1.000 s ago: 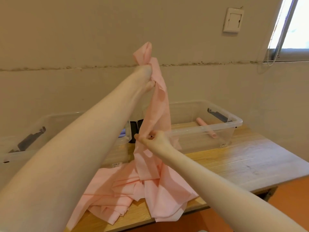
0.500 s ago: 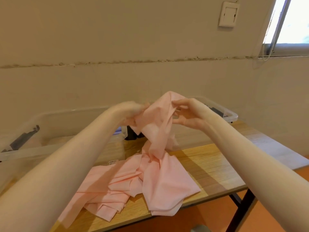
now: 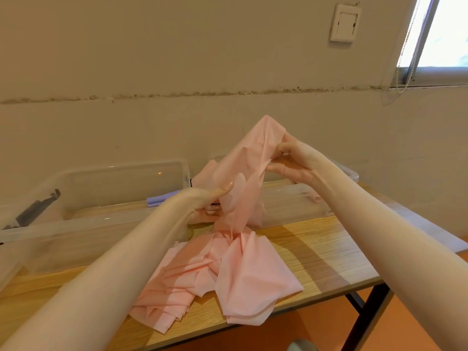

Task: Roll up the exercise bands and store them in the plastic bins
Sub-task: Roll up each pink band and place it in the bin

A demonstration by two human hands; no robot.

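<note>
Since a second ago, my left hand (image 3: 212,203) has dropped from head height to just above the table (image 3: 316,249), and my right hand (image 3: 293,160) has risen to take the top of the pink exercise band (image 3: 243,269).

Current grip: my right fingers pinch the band's upper end; my left fingers curl round the band lower down, with thin material draped over them. Between the hands the band runs taut. Its remaining length lies crumpled on the table's near edge, in front of the bins.

Step in hand, as I judge it: finding an end and straightening the band. Rolling has not begun. The next move calls for flattening the band lengthwise, then winding from the held end.

Count: two clear plastic bins, the left bin (image 3: 121,178) and the right bin (image 3: 291,196); one loose pink band; one purple roll (image 3: 162,199) in the left bin; one pink roll (image 3: 316,198) in the right bin.
</note>
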